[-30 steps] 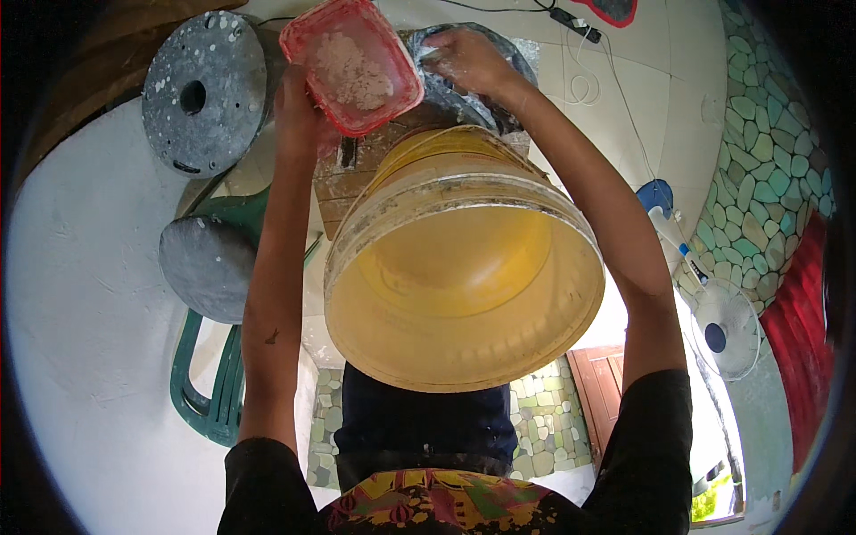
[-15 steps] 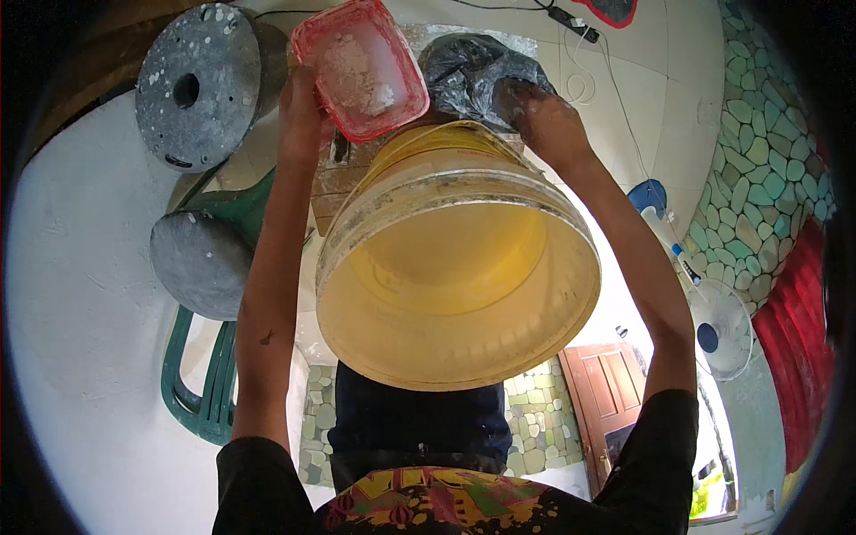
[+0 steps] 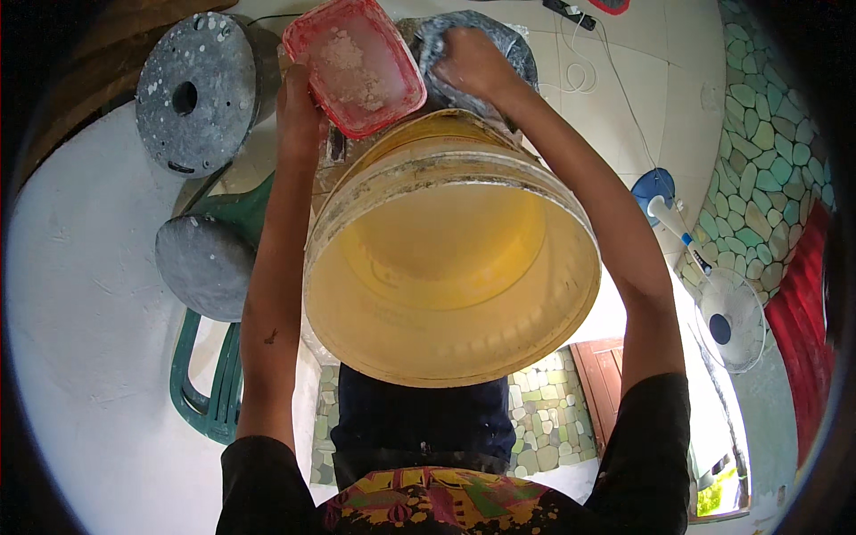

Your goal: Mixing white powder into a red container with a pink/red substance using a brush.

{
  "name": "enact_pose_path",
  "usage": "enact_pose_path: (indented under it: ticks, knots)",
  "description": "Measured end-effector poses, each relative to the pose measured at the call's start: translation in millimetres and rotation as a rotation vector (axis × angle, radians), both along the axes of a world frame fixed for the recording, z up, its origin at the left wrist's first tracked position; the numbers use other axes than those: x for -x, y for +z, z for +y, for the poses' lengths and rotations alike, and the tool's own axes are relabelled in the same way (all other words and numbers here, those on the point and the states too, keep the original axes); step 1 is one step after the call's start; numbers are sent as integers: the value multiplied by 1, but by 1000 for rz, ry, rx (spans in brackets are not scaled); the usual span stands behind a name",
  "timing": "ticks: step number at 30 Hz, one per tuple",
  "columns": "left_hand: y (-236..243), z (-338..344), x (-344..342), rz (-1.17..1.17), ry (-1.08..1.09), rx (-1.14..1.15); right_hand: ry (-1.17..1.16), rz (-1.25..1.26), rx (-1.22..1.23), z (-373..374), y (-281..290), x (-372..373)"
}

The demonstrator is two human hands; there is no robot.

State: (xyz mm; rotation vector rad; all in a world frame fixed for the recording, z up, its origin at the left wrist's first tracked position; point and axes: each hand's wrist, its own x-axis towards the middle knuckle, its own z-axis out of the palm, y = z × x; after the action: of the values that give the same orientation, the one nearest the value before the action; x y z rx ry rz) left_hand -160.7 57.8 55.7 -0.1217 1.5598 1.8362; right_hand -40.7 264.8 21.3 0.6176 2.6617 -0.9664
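Observation:
My left hand (image 3: 297,94) grips the side of a red-rimmed plastic tub (image 3: 355,76) holding pale powder and lumps, tilted toward me. My right hand (image 3: 468,62) is closed on the crumpled dark plastic bag (image 3: 515,55) just right of the tub; its fingertips are partly hidden. Below both hands, a large cream-yellow bucket (image 3: 437,343) sits at the centre, its wide mouth facing the camera, between my forearms.
A speckled grey disc (image 3: 205,125) with a centre hole lies upper left. A round grey object (image 3: 205,272) rests on a green plastic chair (image 3: 185,374). At right are a standing fan (image 3: 727,330), a blue base (image 3: 653,187) and a power strip (image 3: 571,16) with cables.
Since half a second ago my right hand has moved up and left across the bag. The tub has shifted slightly up and left, and the bucket appears a little higher.

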Motion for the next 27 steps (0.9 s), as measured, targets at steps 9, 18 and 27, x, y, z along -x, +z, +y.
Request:
enact_pose_path:
  ticks: [9, 18, 27]
  knots:
    - [-19, -12, 6, 324, -152, 158, 1, -18, -60, 1, -19, -49]
    - [-24, -14, 2, 35, -94, 103, 59, -347, -146, 3, -50, -77]
    - [-21, -5, 0, 56, -85, 145, -112, -402, 137, 22, -53, -64]
